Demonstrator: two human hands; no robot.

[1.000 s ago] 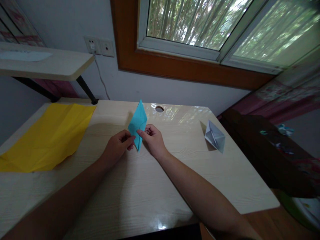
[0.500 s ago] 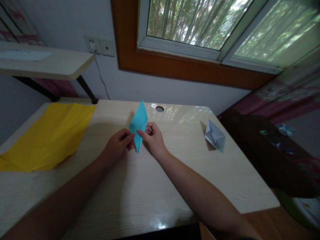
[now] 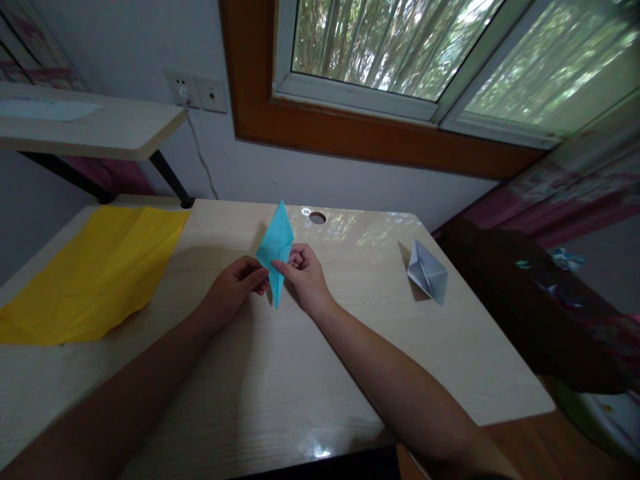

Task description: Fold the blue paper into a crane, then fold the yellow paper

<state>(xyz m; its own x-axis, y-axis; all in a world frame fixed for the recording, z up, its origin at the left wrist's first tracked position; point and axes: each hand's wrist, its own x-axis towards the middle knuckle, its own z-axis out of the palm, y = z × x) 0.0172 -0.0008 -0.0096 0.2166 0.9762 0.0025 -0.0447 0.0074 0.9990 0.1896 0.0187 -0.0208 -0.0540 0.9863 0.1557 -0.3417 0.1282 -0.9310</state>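
Observation:
A folded sheet of turquoise origami paper (image 3: pixel 277 237), long and kite-shaped with points at top and bottom, is held above the middle of the desk. Its upper point leans slightly to the right, and creases run down the lower half. My left hand (image 3: pixel 243 280) pinches its lower left edge between thumb and fingers. From the other side my right hand (image 3: pixel 306 273) grips it, the thumb lying on the front face and the fingers curled behind. What those fingers touch at the back is hidden.
Yellow paper (image 3: pixel 100 273) lies on the left of the pale desk (image 3: pixel 360 360). A folded grey-white paper shape (image 3: pixel 427 272) stands near the right edge. Behind are a cable hole (image 3: pixel 317 218), a raised shelf (image 3: pixel 90 133) on black legs, and a plugged-in white cable (image 3: pixel 203 157).
The whole view has shifted slightly, so everything sits a little further left. Both hands keep the same hold on the turquoise paper, whose shape looks unchanged.

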